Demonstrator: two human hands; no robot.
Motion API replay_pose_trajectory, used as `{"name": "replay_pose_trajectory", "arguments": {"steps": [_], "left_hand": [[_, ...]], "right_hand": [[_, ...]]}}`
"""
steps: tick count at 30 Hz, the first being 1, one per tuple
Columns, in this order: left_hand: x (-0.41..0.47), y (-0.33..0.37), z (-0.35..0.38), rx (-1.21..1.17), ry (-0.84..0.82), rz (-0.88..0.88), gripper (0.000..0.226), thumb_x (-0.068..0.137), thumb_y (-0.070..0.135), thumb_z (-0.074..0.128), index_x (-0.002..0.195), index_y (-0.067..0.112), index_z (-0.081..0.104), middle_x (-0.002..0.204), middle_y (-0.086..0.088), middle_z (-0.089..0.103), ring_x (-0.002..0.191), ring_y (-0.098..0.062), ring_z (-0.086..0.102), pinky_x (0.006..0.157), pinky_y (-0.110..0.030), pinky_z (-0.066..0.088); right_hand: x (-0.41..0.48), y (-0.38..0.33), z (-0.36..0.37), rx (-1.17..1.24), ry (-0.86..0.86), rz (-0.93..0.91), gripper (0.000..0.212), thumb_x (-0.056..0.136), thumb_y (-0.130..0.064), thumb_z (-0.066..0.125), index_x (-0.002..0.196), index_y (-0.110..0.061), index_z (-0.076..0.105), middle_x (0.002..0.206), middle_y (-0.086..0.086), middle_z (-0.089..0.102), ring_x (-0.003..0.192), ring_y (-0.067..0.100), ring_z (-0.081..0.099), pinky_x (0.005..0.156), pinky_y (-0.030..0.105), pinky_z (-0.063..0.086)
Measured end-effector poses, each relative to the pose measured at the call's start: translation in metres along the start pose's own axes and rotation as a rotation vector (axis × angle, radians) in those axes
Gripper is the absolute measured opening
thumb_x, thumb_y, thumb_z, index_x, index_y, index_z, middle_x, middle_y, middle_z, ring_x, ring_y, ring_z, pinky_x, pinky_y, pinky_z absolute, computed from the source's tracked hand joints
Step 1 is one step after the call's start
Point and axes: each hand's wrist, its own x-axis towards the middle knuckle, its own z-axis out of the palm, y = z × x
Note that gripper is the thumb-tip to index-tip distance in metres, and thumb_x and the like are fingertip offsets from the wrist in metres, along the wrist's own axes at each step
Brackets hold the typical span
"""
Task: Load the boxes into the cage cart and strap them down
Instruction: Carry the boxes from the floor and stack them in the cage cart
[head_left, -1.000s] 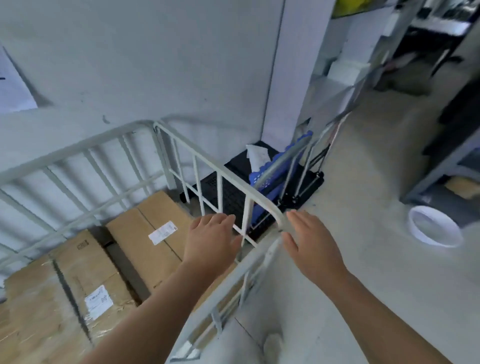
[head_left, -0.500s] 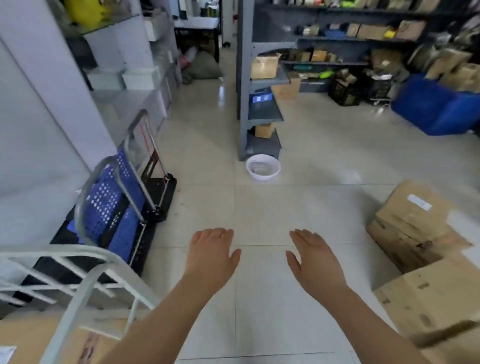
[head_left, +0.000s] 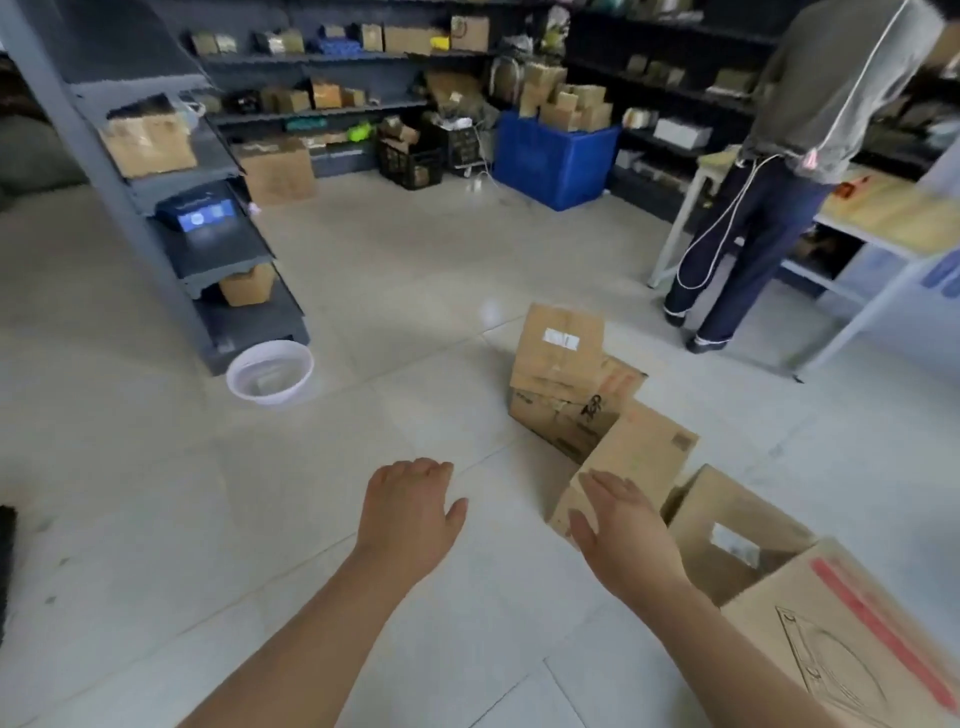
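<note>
Several brown cardboard boxes lie on the tiled floor to my right. The nearest mid-size box (head_left: 641, 457) stands just beyond my right hand (head_left: 621, 525), which hovers flat with straight fingers and holds nothing. Behind it a labelled box (head_left: 563, 345) leans on a printed box (head_left: 566, 410). An open box (head_left: 727, 525) and a large box with red tape (head_left: 852, 639) sit at the lower right. My left hand (head_left: 408, 506) floats over bare floor, fingers relaxed and empty. The cage cart is out of view.
A white basin (head_left: 270, 371) sits on the floor beside a grey shelf unit (head_left: 208, 244). A person (head_left: 779, 171) stands at a white table (head_left: 883, 228) at the right. A blue crate (head_left: 556, 153) and stocked shelves line the back wall.
My view has swung right, away from the cage cart and folded trolley, onto the boxes on the floor. Both hands left the cart rail and stay empty in front of me.
</note>
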Motion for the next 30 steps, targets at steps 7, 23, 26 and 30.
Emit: {"name": "replay_pose_trajectory", "arguments": {"steps": [7,23,26,30], "left_hand": [[0.123,0.043,0.046,0.004,-0.065,0.208,0.039,0.091,0.044,0.05,0.115,0.016,0.064,0.106,0.0,0.067,0.096,-0.024,0.061,0.087,-0.035,0.044],[0.351,0.146,0.165,0.124,-0.335,0.44,0.046,0.094,0.044,0.043,0.13,0.018,0.053,0.122,0.0,0.061,0.109,-0.024,0.056,0.089,-0.033,0.041],[0.38,0.172,0.211,0.15,-0.371,0.407,0.046,0.094,0.045,0.042,0.131,0.019,0.052,0.122,0.0,0.06,0.109,-0.023,0.056,0.089,-0.033,0.042],[0.413,0.201,0.288,0.173,-0.442,0.327,0.046,0.094,0.045,0.041,0.131,0.019,0.051,0.125,0.0,0.059,0.111,-0.022,0.056,0.089,-0.033,0.042]], "right_hand": [[0.051,0.081,0.013,0.037,0.027,0.275,0.05,0.098,-0.035,0.045,0.143,-0.014,0.042,0.148,0.002,0.043,0.138,0.02,0.035,0.115,0.031,0.022],[0.145,0.246,0.056,0.139,-0.006,0.693,0.025,0.09,-0.022,0.059,0.109,-0.007,0.064,0.111,0.007,0.066,0.109,0.026,0.058,0.105,0.037,0.037],[0.167,0.296,0.085,0.147,-0.017,0.711,0.025,0.086,-0.018,0.065,0.107,-0.005,0.066,0.106,0.01,0.068,0.106,0.03,0.06,0.103,0.041,0.04],[0.198,0.364,0.138,0.145,-0.095,0.691,0.031,0.092,-0.022,0.058,0.118,-0.006,0.062,0.116,0.01,0.064,0.116,0.029,0.055,0.109,0.038,0.033]]}}
